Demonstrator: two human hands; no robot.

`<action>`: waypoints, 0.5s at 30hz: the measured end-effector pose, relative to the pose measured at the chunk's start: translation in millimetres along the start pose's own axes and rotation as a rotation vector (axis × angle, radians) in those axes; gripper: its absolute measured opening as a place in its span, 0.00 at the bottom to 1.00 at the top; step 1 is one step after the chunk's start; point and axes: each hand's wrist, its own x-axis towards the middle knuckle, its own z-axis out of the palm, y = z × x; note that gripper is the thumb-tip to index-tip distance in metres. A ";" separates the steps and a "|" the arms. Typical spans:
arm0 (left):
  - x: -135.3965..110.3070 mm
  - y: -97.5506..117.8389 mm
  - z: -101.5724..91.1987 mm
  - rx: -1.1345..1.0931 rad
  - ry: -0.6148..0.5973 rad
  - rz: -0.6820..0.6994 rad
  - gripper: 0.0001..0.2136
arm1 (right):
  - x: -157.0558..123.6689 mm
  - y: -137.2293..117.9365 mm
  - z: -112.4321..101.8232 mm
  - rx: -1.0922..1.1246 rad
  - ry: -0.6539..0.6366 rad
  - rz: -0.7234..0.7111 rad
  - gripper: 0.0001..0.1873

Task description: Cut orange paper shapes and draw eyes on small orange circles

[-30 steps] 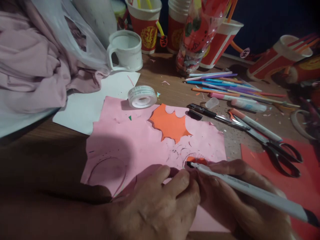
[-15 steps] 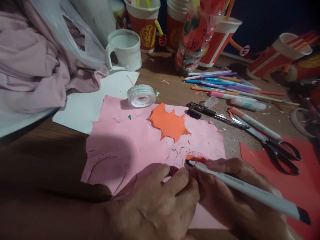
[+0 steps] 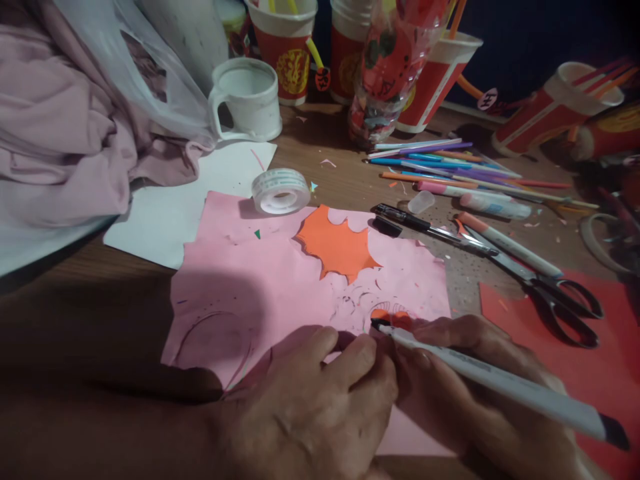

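Observation:
A white marker with a black end lies in my right hand, gripped by closed fingers. Its black tip is at a small orange paper piece on the pink paper. My left hand rests on that sheet with fingers bent, close against the right one. Its fingertips are hidden, so whatever they pinch does not show. Above the hands is a spiky orange paper cutout. Pen marks and curved lines cover parts of the pink sheet.
A tape roll and a white mug stand beyond the paper. Scissors, a black pen and several coloured sticks lie to the right. Red paper cups and a plastic bottle line the back.
The marker's rear end has dipped slightly down and to the right. Both hands stay in nearly the same place, and the view has shifted a little.

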 end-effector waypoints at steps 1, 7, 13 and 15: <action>0.1 -0.1 -0.3 0.001 0.002 -0.004 0.15 | 0.1 0.3 0.2 0.017 0.003 -0.003 0.02; 0.5 -0.8 -2.0 0.002 -0.041 0.005 0.16 | -0.9 1.1 2.9 0.085 0.047 0.027 0.05; -0.9 0.7 -2.5 -0.009 -0.018 0.008 0.16 | -3.5 4.7 4.8 0.088 0.032 0.025 0.04; -1.1 0.2 -1.7 -0.014 -0.019 0.014 0.16 | -2.9 4.7 3.8 0.079 0.020 0.023 0.04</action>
